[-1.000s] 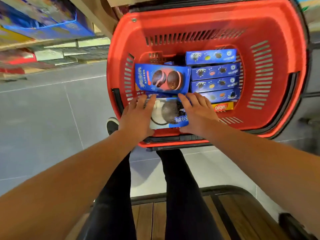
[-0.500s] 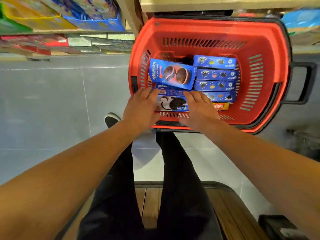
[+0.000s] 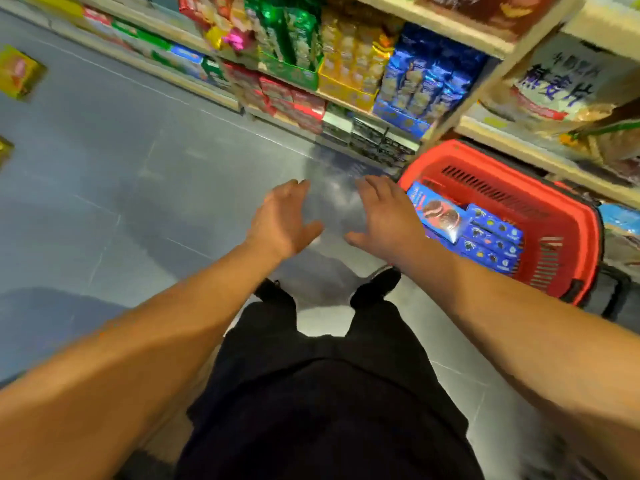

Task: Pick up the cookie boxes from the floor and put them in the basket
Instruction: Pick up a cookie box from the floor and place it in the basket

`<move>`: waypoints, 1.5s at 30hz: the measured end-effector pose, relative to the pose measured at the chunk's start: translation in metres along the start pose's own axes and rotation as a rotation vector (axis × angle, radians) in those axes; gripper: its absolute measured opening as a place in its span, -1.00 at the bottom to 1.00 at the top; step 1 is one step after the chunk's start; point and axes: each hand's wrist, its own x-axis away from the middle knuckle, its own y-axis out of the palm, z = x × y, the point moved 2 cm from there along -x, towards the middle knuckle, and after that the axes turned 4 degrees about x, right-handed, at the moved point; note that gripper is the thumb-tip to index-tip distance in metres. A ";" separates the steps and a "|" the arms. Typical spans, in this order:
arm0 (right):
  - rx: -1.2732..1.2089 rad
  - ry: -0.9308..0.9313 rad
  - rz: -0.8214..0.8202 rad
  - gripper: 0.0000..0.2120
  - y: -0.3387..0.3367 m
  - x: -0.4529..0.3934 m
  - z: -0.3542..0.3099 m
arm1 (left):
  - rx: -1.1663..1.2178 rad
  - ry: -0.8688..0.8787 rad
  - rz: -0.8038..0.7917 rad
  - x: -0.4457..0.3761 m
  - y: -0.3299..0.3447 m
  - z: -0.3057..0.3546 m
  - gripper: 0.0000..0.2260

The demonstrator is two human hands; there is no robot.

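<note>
The red basket (image 3: 561, 216) stands on the floor at the right, against the shelves. Inside it lie several blue cookie boxes: a large one with chocolate cookies printed on it (image 3: 437, 212) and narrower ones (image 3: 493, 240) beside it. My left hand (image 3: 280, 220) and my right hand (image 3: 388, 213) hover over the grey floor, left of the basket, fingers spread and holding nothing. My right hand partly covers the basket's near left edge. Two yellow boxes lie on the floor far to the left, one (image 3: 19, 72) above the other (image 3: 4, 150).
Store shelves (image 3: 346, 74) packed with colourful snack packs run along the back, from the left to above the basket. My black trousers and shoes (image 3: 377, 282) fill the lower middle. Open grey tiled floor (image 3: 121, 174) spreads to the left.
Both hands let go of the cookie box in the basket and pulled out, open. The view swung left, so the basket now sits at the right and the aisle floor shows.
</note>
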 end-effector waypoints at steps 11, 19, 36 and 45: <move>0.221 -0.322 0.024 -0.09 -0.037 -0.084 -0.260 | 0.191 -0.281 0.258 0.093 -0.142 -0.228 -0.19; 0.285 -0.555 -0.084 -0.09 -0.050 -0.167 -0.411 | 0.324 -0.539 0.437 0.122 -0.203 -0.345 -0.27; 0.583 -1.163 -0.241 -0.09 -0.050 -0.368 -0.792 | 0.580 -1.182 0.775 0.183 -0.350 -0.591 -0.26; 0.754 -1.393 -0.239 -0.10 -0.004 -0.407 -0.988 | 0.696 -1.372 0.888 0.228 -0.378 -0.723 -0.23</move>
